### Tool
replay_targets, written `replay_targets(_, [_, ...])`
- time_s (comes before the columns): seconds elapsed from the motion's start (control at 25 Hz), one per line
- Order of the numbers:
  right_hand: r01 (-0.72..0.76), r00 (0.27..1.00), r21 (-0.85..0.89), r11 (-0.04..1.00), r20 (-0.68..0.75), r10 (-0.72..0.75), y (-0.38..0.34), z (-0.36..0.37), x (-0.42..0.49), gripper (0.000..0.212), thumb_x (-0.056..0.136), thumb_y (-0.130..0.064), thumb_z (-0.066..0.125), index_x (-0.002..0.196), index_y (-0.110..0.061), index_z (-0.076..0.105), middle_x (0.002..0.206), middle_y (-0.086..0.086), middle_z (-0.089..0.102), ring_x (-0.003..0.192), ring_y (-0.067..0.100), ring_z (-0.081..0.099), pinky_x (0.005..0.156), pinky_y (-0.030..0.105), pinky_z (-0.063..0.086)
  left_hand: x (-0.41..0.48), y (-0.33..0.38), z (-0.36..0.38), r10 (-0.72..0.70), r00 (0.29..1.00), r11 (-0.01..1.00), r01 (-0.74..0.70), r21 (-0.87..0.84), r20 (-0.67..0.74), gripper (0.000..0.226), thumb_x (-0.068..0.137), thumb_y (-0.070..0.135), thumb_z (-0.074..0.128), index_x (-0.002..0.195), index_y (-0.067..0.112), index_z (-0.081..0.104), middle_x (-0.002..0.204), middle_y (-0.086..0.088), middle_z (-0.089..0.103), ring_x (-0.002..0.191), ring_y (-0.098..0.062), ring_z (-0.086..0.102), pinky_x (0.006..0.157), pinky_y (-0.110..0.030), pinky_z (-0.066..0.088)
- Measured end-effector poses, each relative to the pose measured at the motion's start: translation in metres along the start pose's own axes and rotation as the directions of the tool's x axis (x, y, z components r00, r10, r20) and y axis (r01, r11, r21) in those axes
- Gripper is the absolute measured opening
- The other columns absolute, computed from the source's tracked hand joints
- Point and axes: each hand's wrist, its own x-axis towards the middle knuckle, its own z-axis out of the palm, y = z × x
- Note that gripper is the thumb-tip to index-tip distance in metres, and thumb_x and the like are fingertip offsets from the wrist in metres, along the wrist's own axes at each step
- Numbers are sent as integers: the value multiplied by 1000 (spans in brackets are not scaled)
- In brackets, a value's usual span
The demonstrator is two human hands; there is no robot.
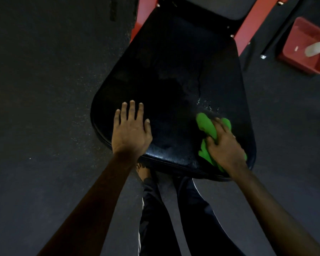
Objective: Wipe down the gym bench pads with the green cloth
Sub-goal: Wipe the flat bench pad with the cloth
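Observation:
A black bench seat pad (174, 74) fills the middle of the view, wide at its near end and narrowing away from me. My left hand (130, 132) lies flat on the pad's near left corner, fingers straight and spread. My right hand (224, 145) grips a bunched green cloth (206, 126) and presses it on the pad's near right corner. Wet droplets glint on the pad just beyond the cloth. A second black pad (227, 8) begins at the top edge.
Red frame bars (248, 30) run along both sides of the pad's far end. A red tub (303, 60) with a pale object inside stands on the dark speckled floor at the right. My legs and one bare foot (142, 170) are below the pad's near edge.

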Motion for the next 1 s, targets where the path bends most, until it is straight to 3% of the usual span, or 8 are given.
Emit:
replay_targets(0.08, [-195,973,67,978,-114,202,22,0,-8,59,95,-29,56,151,-27,37,160,-5,32,133,37,47,103,47,42,-1,1,2,-6,1000,1000,6,6,-20,60,103,43,27,156,15,30,162,-13,30,152,-32,20,124,-48,15])
replay_targets(0.16, [-259,943,75,963,-194,269,6,13,10,55,95,-32,54,147,-24,41,154,1,41,130,39,49,100,48,43,-1,0,3,-7,1000,1000,8,17,-23,60,103,43,29,156,15,31,161,-13,32,151,-32,23,124,-49,17])
replay_targets(0.36, [62,997,20,998,-47,-61,-68,35,70,58,95,-51,51,146,-26,42,159,-1,35,139,39,40,109,50,40,0,0,8,7,1000,999,-6,49,-24,60,103,44,32,155,14,32,160,-15,33,150,-34,25,122,-51,20])
replay_targets(0.48, [189,982,48,981,-37,-187,-30,20,28,58,92,-35,61,147,-32,43,158,-12,35,138,23,44,105,44,43,1,5,2,-7,1000,999,7,52,-10,60,103,40,35,155,10,32,160,-19,31,150,-36,23,121,-53,19])
replay_targets(0.6, [37,994,38,999,-108,-33,38,1,-10,61,89,-25,63,146,-34,44,158,-15,35,135,22,48,101,41,45,-2,28,8,27,999,998,-29,49,43,63,104,38,33,156,4,26,162,-22,25,152,-38,18,123,-53,15])
replay_targets(0.72, [-232,958,62,971,-160,239,63,-18,20,54,90,-25,59,142,-27,47,151,1,45,124,40,54,97,46,45,-6,46,15,64,996,996,-68,63,60,67,103,48,27,158,11,23,163,-21,22,152,-38,15,121,-57,8])
replay_targets(0.8, [-271,946,27,962,-175,271,53,-22,28,48,89,-25,58,136,-25,51,139,10,54,115,45,57,92,47,46,-5,46,17,61,996,995,-66,75,65,68,102,52,26,159,14,21,164,-20,20,153,-37,13,121,-58,7])
replay_targets(1.0, [32,999,-49,998,-16,-33,17,1,-55,66,90,-31,61,150,-36,36,159,-12,33,128,30,53,93,42,51,-4,45,14,57,996,995,-62,72,68,70,102,55,25,159,15,19,165,-19,18,153,-36,11,123,-58,9])
